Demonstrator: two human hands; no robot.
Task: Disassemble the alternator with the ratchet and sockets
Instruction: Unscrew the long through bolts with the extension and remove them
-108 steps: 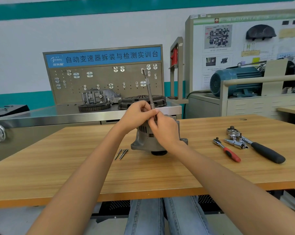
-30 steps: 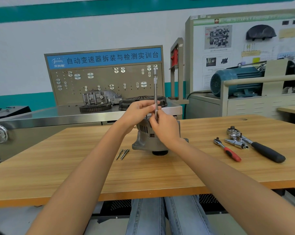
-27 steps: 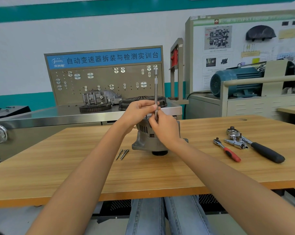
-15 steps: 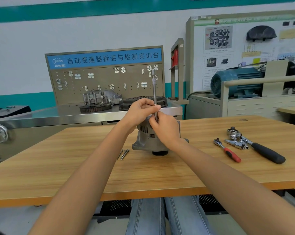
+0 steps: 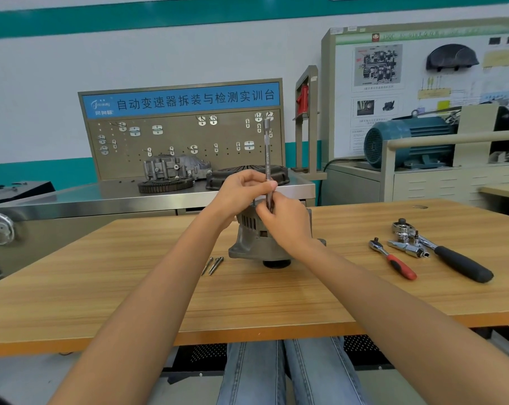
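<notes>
Toward the left of the wooden surface [image 5: 101, 287], two loose slim steel bolts [image 5: 213, 265] lie just beside the grey cast-metal alternator [image 5: 249, 244], which stands at mid-surface nearer the far edge. The left hand [image 5: 241, 194] pinches a long upright steel extension bar [image 5: 267, 159]; the right hand [image 5: 288, 223] has its fingers curled round the bar's lower end atop the housing. The alternator looks heavy, rigid and stable: grip the bar's knurled section. Near the right edge lie a red-handled ratchet [image 5: 393, 260] and a black-handled ratchet [image 5: 452, 260].

The table [image 5: 101, 293] was matt wood grain; the alternator [image 5: 247, 244] dull cast metal; the extension bar [image 5: 267, 159] and ratchets [image 5: 405, 244] shiny steel, their handles [image 5: 463, 266] matt rubbery.
</notes>
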